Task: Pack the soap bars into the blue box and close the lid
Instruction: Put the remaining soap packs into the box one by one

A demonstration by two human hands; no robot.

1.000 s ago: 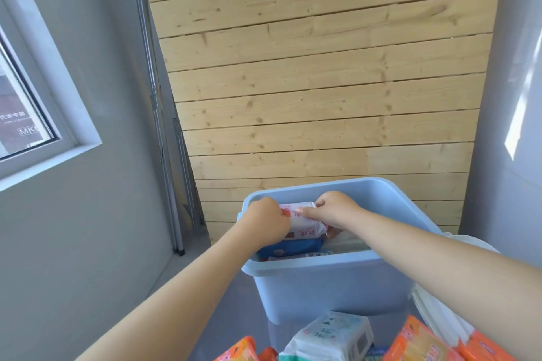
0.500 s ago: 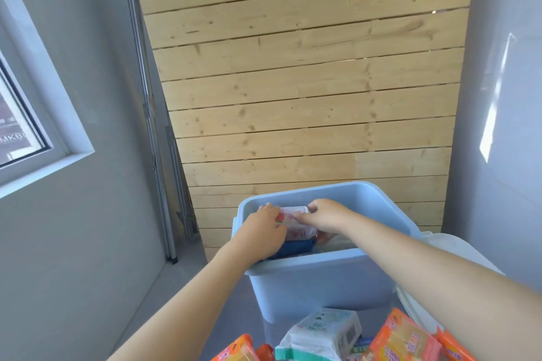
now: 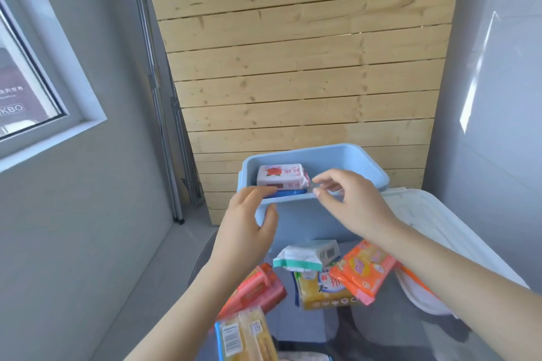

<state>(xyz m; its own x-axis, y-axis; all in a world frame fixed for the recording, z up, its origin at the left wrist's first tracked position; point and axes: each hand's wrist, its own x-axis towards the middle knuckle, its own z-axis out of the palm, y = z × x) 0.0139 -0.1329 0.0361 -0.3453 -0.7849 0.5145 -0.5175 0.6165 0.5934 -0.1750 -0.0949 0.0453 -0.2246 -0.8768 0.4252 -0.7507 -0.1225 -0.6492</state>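
**Both hands empty at the box rim; pink bar lies inside**

Blue box (image 3: 308,223) stands open against the plank wall (image 3: 293,67), its near rim facing the camera. Inside, at the left end, a pink-and-white soap bar (image 3: 282,175) lies flat on top of a blue pack (image 3: 289,193); only the blue pack's edge shows above the rim. What else is in the box cannot be seen.

Left hand (image 3: 245,223) hovers at the box's near left corner, fingers relaxed and slightly curved, holding nothing. Fingertips sit over the rim; whether they touch it cannot be told.

Right hand (image 3: 349,199) is above the near rim, right of the pink bar, fingers loosely bent, thumb and forefinger close together but with nothing between them. Apart from the bar.

White lid (image 3: 434,231) lies just right of the box, partly under the right forearm.

Loose soap in front of the box, nearer the camera:
- white-and-green bar (image 3: 305,255), closest to the box front
- orange bar (image 3: 363,269), to its right, tilted
- yellow bar (image 3: 318,290), partly under those two
- red-orange bar (image 3: 258,290), left, by the left wrist
- yellow twin pack (image 3: 249,334), at the bottom edge

Window (image 3: 26,73) in the grey wall, far left.
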